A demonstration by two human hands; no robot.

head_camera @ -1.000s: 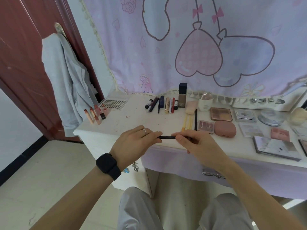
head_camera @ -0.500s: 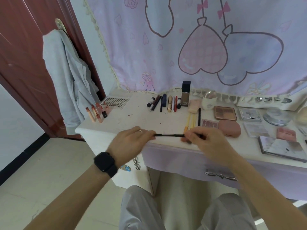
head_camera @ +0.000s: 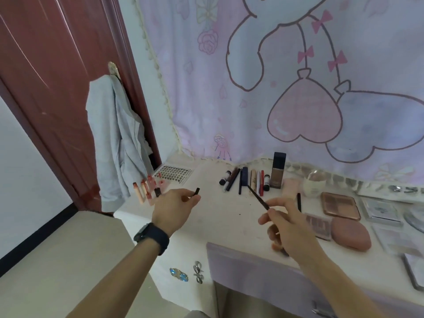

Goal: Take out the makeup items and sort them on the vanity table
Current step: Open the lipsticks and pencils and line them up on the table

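While left (head_camera: 174,207) pinches cap (head_camera: 196,191), right (head_camera: 289,228) pinches pencil (head_camera: 258,197)

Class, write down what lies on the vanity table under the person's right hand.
Under the right hand, which pinches a thin dark pencil, a peach-coloured tip pokes out on the white vanity table. The hand covers the rest of it.

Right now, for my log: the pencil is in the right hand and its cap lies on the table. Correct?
No. The head view shows the cap pinched in the left hand, not on the table. The pencil is in the right hand.
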